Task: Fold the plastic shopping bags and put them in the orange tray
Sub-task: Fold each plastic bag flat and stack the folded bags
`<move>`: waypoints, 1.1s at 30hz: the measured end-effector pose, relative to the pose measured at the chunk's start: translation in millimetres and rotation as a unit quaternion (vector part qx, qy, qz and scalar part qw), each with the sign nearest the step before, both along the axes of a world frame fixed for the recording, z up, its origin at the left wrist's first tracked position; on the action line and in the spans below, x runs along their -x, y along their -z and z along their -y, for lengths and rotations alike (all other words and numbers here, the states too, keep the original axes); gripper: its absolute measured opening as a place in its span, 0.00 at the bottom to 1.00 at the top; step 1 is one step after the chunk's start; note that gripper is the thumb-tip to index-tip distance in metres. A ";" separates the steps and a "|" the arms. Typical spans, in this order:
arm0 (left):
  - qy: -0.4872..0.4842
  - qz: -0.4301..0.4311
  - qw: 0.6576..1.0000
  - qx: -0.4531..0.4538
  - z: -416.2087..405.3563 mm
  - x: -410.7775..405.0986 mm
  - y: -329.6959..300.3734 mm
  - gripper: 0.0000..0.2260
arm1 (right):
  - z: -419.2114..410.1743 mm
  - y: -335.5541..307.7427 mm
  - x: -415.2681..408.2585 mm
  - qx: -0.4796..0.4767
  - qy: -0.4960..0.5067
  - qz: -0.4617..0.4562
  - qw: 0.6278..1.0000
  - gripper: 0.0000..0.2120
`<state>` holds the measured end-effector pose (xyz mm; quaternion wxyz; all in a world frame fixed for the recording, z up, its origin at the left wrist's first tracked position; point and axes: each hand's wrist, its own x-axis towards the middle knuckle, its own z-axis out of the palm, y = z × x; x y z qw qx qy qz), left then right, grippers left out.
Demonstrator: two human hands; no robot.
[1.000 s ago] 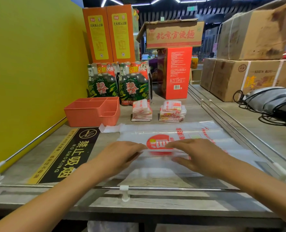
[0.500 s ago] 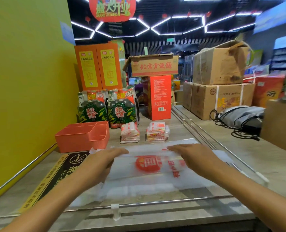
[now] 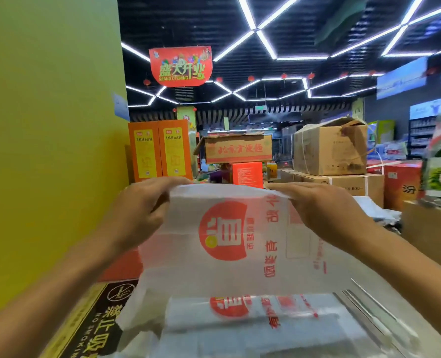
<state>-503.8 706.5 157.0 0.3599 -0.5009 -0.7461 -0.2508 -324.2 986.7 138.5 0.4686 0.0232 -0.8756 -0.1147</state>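
Since 0.5 s ago the bag [image 3: 224,228] has come up off the counter [image 3: 405,313]: its top edge is now raised in front of the camera, w/ the view tilted up toward the ceiling, while its lower part still lies folded on the counter. Landmark = bag. Far left of it, yellow wall [image 3: 46,151]. At its lower left, a black-and-yellow no-smoking sign [image 3: 95,326], and a strip of the orange tray [image 3: 122,267] shows behind the bag's left edge. Left hand [image 3: 139,210] pinches the bag's top-left corner, fingers curled over the edge. Above the bag, 2 orange boxes [image 3: 160,151] and a red banner [image 3: 180,65]. Right hand [image 3: 322,210] pinches the top-right corner, fingers bent over the plastic. Beyond that, cartons [image 3: 330,148].
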 end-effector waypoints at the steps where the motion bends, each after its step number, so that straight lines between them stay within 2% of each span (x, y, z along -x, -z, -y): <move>1: -0.012 0.004 1.000 0.010 -4.0 3.1 -3.2 0.23 | -3.5 -0.6 3.6 0.006 0.005 0.009 1.000 0.20; 4: -0.041 0.039 0.997 0.061 -19.9 17.7 4.0 0.32 | -15.4 5.4 22.0 0.039 0.047 0.086 0.994 0.24; 7: -0.068 0.086 0.985 0.134 -36.1 40.2 29.3 0.30 | -32.8 29.3 45.7 0.071 0.067 0.158 0.983 0.23; 11: -0.056 0.145 0.968 0.196 -51.6 76.8 83.2 0.26 | -54.5 79.9 79.4 0.101 0.066 0.241 0.963 0.18; 13: -0.043 0.155 0.962 0.219 -57.6 91.4 109.0 0.26 | -66.0 110.7 91.6 0.104 0.068 0.271 0.954 0.20; 17: -0.068 0.141 0.941 0.300 -59.1 110.0 156.5 0.34 | -85.3 167.5 106.4 0.099 0.076 0.318 0.940 0.29; 20: -0.056 0.158 0.914 0.369 -46.1 128.1 196.4 0.42 | -91.0 188.2 101.9 0.140 0.035 0.418 0.897 0.22; 21: -0.037 0.163 0.907 0.386 -41.9 130.6 204.8 0.39 | -90.4 193.5 98.8 0.143 0.002 0.452 0.880 0.18; 22: -0.017 0.174 0.901 0.398 -39.4 129.9 209.1 0.32 | -90.8 198.0 96.7 0.130 -0.024 0.459 0.878 0.18; 23: 0.008 0.181 0.898 0.401 -38.6 129.1 213.4 0.25 | -92.4 202.2 96.5 0.132 -0.032 0.465 0.875 0.21; 24: 0.026 0.184 0.897 0.402 -39.1 126.5 215.7 0.21 | -91.2 203.3 95.2 0.128 -0.018 0.480 0.868 0.23; 26: 0.050 0.185 0.899 0.395 -43.2 120.1 218.9 0.21 | -83.1 199.5 93.5 0.166 -0.008 0.486 0.858 0.26; 30: 0.067 0.194 0.907 0.368 -62.5 103.8 218.2 0.22 | -53.0 189.3 104.7 0.186 -0.030 0.493 0.849 0.30; 33: 0.070 0.234 0.884 0.398 -87.4 86.0 216.9 0.27 | -23.3 186.2 118.5 0.202 -0.069 0.514 0.831 0.32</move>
